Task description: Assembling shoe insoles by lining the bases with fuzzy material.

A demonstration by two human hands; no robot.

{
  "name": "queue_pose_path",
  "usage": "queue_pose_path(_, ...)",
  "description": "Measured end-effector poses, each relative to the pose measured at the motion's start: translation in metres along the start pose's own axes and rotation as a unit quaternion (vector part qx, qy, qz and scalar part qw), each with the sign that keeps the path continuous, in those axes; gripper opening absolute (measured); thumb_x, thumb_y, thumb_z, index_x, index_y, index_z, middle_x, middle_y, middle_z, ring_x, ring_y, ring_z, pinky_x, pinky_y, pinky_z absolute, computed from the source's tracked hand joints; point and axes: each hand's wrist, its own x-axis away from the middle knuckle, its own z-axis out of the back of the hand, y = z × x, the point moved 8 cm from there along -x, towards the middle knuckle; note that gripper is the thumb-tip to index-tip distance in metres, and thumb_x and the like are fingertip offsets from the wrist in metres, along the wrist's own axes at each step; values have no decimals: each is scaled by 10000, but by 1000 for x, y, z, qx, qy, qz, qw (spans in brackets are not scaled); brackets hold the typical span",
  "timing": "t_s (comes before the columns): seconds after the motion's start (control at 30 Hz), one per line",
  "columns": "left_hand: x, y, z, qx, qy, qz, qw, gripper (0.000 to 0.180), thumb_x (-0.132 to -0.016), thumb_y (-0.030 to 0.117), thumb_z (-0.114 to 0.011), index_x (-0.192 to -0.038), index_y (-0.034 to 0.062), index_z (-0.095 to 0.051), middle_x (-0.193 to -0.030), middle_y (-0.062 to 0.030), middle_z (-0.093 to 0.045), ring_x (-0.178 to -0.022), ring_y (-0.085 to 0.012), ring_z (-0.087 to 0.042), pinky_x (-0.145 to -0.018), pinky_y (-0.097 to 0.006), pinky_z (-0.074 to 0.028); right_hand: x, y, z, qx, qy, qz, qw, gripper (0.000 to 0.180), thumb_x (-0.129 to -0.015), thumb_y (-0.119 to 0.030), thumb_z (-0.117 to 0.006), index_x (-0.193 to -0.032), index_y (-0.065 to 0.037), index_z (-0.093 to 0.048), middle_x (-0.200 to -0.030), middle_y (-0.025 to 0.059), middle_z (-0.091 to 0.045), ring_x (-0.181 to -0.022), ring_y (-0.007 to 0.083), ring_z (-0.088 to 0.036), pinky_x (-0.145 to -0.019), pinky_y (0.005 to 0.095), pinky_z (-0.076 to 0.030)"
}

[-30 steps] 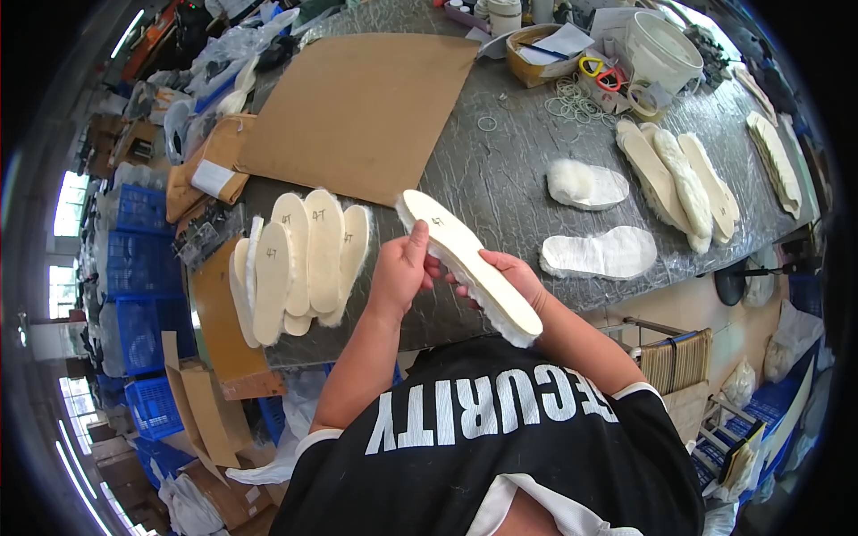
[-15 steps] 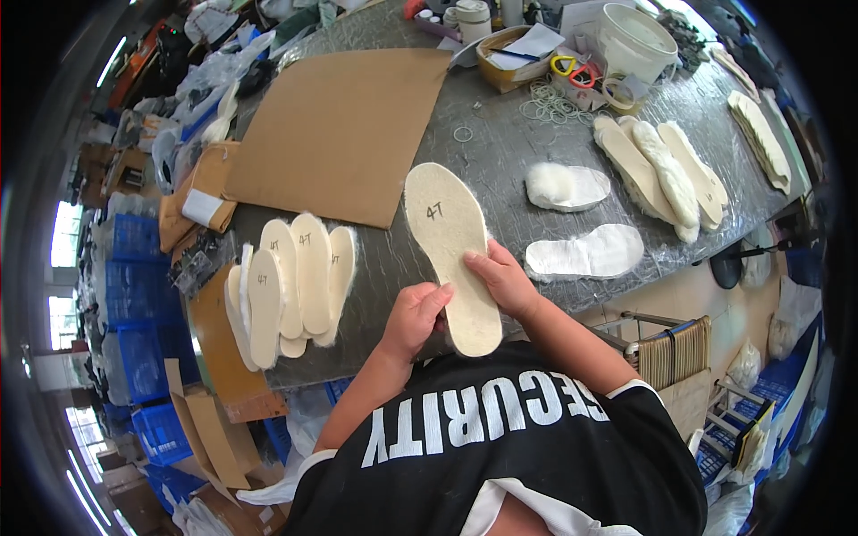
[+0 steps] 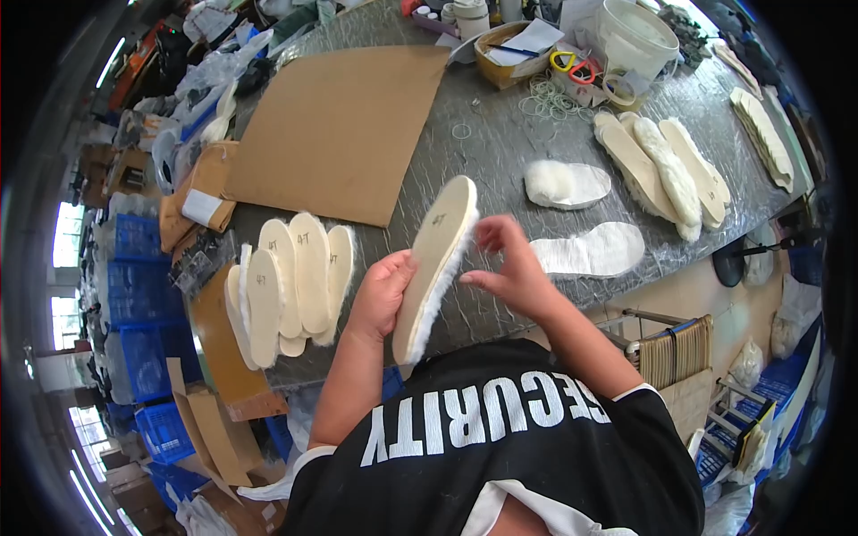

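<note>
My left hand [image 3: 382,290] grips a cream insole [image 3: 433,268] by its left edge, over the table's near side. The insole is tilted, so white fleece shows along its right side; dark handwriting marks its smooth face. Just right of it, my right hand [image 3: 516,271] is off the insole, fingers apart and slightly blurred. A white fabric insole piece [image 3: 594,251] lies beyond that hand, partly hidden by it. Above that is a white slipper-like piece [image 3: 572,185] with a fluffy tuft. On the left, several marked insoles [image 3: 290,277] lie fanned out.
A large cardboard sheet [image 3: 335,134] covers the table's far left. More fleecy insoles [image 3: 661,174] lie at the right, with another stack [image 3: 762,138] near the edge. At the back are a white bucket [image 3: 636,40], scissors [image 3: 574,67], rubber bands [image 3: 554,96] and a basket [image 3: 511,64].
The insole has turned from facing me flat to a tilted, edge-on pose, showing its fleece side. My right hand has let go and moved to the right; my left still holds on.
</note>
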Motion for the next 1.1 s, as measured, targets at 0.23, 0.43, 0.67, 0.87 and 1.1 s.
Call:
queue_pose_path(0.23, 23, -49, -2, -152, -136, 196, 959, 370, -990, 227, -506, -1244, -38, -550, -969, -28, -646, -805, -58, -597, -713, -213, -488, 8, -23, -10, 252, -136, 169, 943, 271, -652, -79, -721, -905, -92, -626, -900, 77, -632, -872, 297, -624, -730, 389, -501)
queue_pose_path(0.43, 17, -12, 9, -527, -96, -97, 839, 190, -802, 126, -671, -958, 18, -681, -952, -79, -629, -927, -246, -579, -834, -338, -461, 42, 52, -49, 248, -242, -7, 938, 184, -724, -175, -695, -881, -99, -638, -798, 93, -650, -799, 309, -648, -671, 435, -504)
queue_pose_path(0.67, 28, -30, -16, -582, -42, -279, 763, 135, -680, 61, -740, -793, 83, -670, -824, -21, -568, -797, -216, -533, -732, -342, -391, 49, 71, -58, 216, -284, -77, 931, 219, -724, -190, -720, -896, -81, -637, -824, 130, -667, -823, 341, -643, -698, 456, -495)
queue_pose_path(0.87, 23, -29, -20, -578, -53, -326, 747, 148, -664, 50, -740, -782, 99, -665, -817, -12, -572, -787, -206, -534, -728, -338, -376, 44, 86, -66, 129, -369, -151, 908, 235, -815, -253, -671, -937, -53, -650, -799, 161, -662, -756, 351, -633, -687, 418, -486)
queue_pose_path(1.1, 13, -32, -24, -567, -81, -328, 751, 164, -670, 39, -708, -798, 98, -623, -846, -9, -575, -836, -220, -544, -785, -353, -375, 31, 106, -79, 28, -386, -185, 903, 277, -896, -279, -564, -992, -39, -665, -794, 182, -656, -711, 338, -619, -674, 399, -474)
